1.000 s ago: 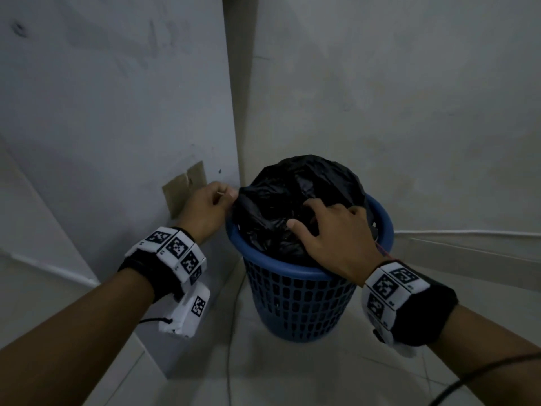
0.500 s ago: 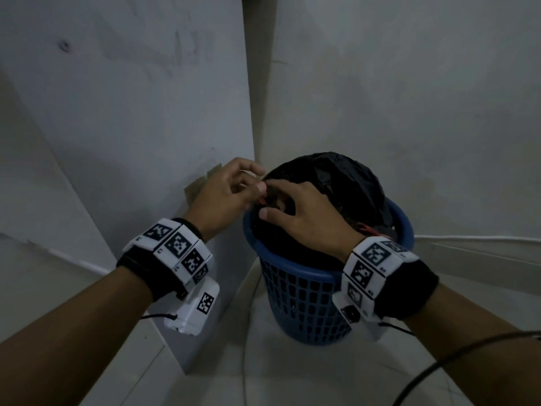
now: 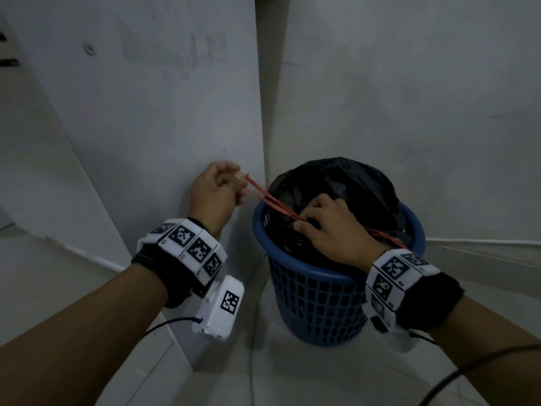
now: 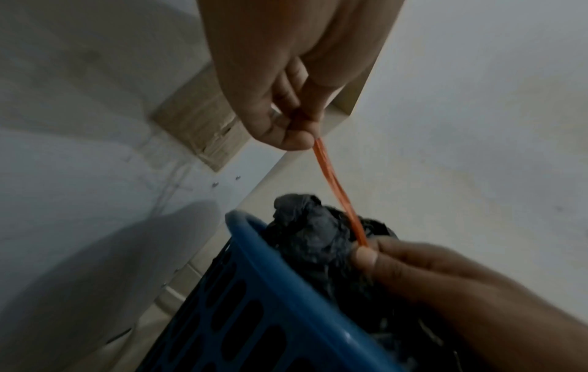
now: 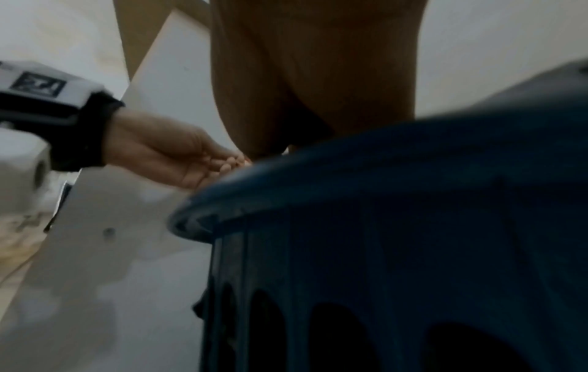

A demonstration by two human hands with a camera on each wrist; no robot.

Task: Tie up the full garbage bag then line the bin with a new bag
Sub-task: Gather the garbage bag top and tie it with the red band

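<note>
Left hand [image 3: 216, 194]: pinched one end of red drawstring [image 3: 269, 202], pulled taut toward the wall.
Right hand [image 3: 330, 230]: pinched the drawstring's other end atop the bag.
Black garbage bag [image 3: 336, 183]: sat bulging in blue bin [image 3: 316, 300], on floor in corner.

I am looking into a bare indoor corner, the sort found in a home or a plain utility room. A blue perforated plastic bin [image 3: 319, 300] lined with a black garbage bag [image 3: 336, 183] stands on pale floor tiles [image 3: 292, 376]. Behind the bin rise unpainted-looking grey walls [image 3: 409, 98]; left of it stands a white panel [image 3: 161, 112] with a wooden patch [image 4: 197, 120]. Thin cables [image 3: 483, 241] run along the wall's foot to the bin's right.
</note>
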